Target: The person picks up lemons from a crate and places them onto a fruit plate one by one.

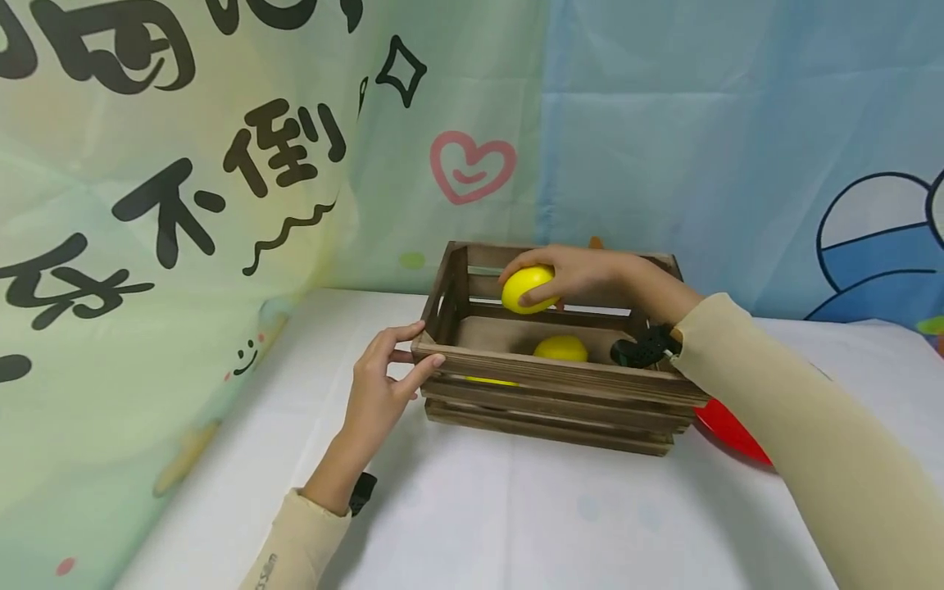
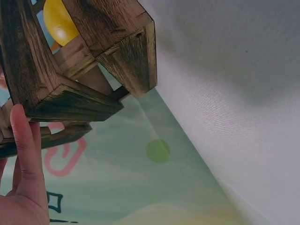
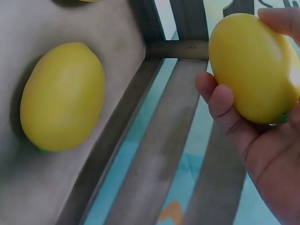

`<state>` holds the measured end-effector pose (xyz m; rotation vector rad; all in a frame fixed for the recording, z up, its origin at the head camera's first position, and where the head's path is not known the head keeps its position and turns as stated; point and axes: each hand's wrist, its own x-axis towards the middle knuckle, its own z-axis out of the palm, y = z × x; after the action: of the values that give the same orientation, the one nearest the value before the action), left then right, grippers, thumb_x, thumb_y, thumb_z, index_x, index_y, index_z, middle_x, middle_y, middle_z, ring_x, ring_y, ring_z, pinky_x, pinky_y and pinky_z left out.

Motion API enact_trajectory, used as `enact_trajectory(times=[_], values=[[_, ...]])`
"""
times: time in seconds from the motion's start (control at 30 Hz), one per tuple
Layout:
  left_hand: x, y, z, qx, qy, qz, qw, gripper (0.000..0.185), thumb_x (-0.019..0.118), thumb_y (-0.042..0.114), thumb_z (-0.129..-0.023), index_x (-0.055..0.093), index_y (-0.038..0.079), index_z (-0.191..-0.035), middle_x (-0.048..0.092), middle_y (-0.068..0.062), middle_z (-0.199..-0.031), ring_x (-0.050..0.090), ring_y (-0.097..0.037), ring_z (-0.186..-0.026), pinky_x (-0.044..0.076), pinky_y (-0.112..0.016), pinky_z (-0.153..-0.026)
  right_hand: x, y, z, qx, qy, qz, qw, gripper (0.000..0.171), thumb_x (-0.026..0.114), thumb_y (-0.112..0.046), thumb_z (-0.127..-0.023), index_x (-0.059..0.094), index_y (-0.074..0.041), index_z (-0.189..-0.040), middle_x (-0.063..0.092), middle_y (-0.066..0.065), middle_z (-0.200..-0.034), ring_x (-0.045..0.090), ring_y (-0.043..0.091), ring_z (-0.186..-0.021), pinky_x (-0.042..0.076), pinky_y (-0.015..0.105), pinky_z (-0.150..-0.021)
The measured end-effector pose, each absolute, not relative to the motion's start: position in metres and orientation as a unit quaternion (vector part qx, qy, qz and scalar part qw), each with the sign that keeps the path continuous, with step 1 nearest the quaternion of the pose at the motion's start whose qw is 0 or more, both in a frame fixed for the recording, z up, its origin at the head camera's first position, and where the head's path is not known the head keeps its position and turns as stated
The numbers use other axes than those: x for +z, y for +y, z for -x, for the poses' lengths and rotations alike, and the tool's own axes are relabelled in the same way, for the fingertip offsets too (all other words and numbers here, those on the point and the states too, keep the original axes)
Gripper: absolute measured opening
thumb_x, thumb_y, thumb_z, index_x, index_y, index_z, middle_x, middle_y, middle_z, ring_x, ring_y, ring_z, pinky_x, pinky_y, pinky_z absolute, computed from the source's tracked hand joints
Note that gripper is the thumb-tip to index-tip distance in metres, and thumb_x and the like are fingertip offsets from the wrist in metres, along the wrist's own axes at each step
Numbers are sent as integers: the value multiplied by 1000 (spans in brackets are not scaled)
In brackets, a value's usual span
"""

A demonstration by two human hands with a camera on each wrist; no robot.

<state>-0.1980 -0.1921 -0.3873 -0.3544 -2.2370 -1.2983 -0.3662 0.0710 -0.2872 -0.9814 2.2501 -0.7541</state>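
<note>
A brown slatted wooden crate (image 1: 560, 393) stands on the white-covered table. My right hand (image 1: 583, 274) grips a yellow lemon (image 1: 525, 288) over the crate's opening; the right wrist view shows fingers and thumb around that lemon (image 3: 253, 65). Below it, a second lemon (image 1: 560, 348) lies on the crate floor. Yellow showing through the front slats (image 1: 492, 381) and at the top edge of the right wrist view suggests another. My left hand (image 1: 379, 377) holds the crate's front left corner, thumb on the front rail and fingers at the side, also seen against the wood (image 2: 28, 154).
A red plate-like object (image 1: 737, 434) lies right of the crate, partly hidden by my right sleeve. A printed cloth backdrop (image 1: 664, 123) hangs close behind the crate. White tablecloth (image 1: 560, 516) extends in front of it.
</note>
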Motion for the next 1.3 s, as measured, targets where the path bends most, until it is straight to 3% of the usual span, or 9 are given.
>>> enact_trajectory(times=[0.27,0.47,0.77,1.1,1.3], values=[[-390,-196,198,-476,-828,125,270,43,76,16,-87,60,5,-125,62,-11,-116,65,-24,-86,54,-23,-46,-268,74,357,-275,835,412,242,48,65,-21,-94,51,-10,-139,53,13,-123,56,27,-81,55,44,-70],[-391,-197,200,-476,-826,126,275,44,76,15,-86,60,5,-126,61,-12,-116,66,-25,-87,54,-23,-46,-249,81,352,-281,836,416,220,48,66,-18,-93,53,-10,-138,53,11,-130,54,28,-92,56,40,-74],[-398,-192,199,-471,-824,133,284,45,77,13,-85,60,4,-125,61,-14,-116,66,-26,-86,53,-21,-45,-220,114,342,-307,845,390,200,48,63,-14,-95,50,-9,-141,45,13,-138,57,30,-96,59,40,-76],[-396,-187,199,-479,-823,131,276,44,76,15,-87,60,5,-126,62,-12,-114,66,-24,-86,53,-23,-46,-199,158,324,-276,884,364,97,49,67,-18,-93,53,-18,-140,51,4,-136,50,24,-97,47,31,-75],[-394,-188,198,-473,-827,131,274,44,75,15,-87,59,7,-127,61,-10,-114,65,-23,-87,53,-23,-46,-207,185,318,-305,888,339,54,47,67,-16,-93,54,-16,-139,51,1,-125,52,25,-93,50,25,-71]])
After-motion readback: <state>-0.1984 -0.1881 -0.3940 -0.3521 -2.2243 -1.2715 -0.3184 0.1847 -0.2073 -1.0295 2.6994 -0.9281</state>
